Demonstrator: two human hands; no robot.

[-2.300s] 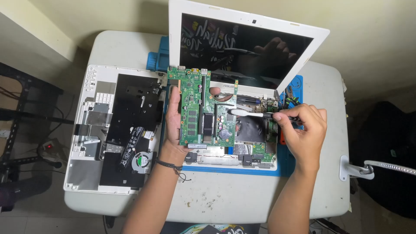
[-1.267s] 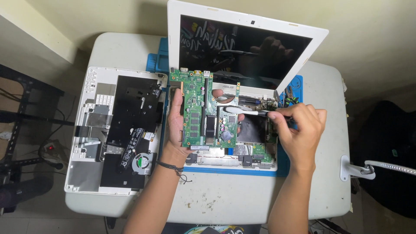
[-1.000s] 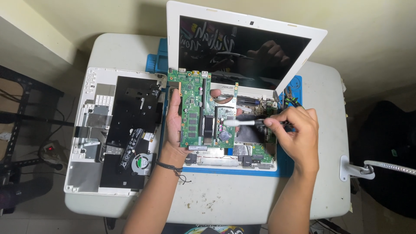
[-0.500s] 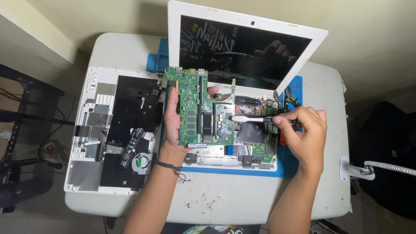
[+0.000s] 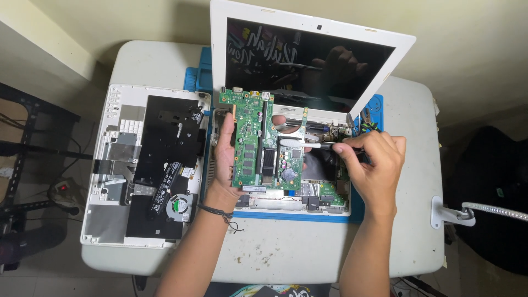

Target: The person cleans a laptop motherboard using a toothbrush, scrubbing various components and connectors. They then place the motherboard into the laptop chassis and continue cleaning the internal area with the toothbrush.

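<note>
Green rectangular circuit board (image 5: 263,142) being brushed at frame centre.

The left hand (image 5: 224,157) is gripping the board's left edge, palm hidden behind it; the right hand (image 5: 371,159) is pinching a white-headed brush (image 5: 300,144), its dark handle mostly hidden by curled fingers, above the open white laptop base (image 5: 300,201).

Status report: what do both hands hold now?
Left hand grips green circuit board. Right hand presses brush on it. Nothing between them.

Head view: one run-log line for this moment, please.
left hand: holds green circuit board | right hand: brush on board
</note>
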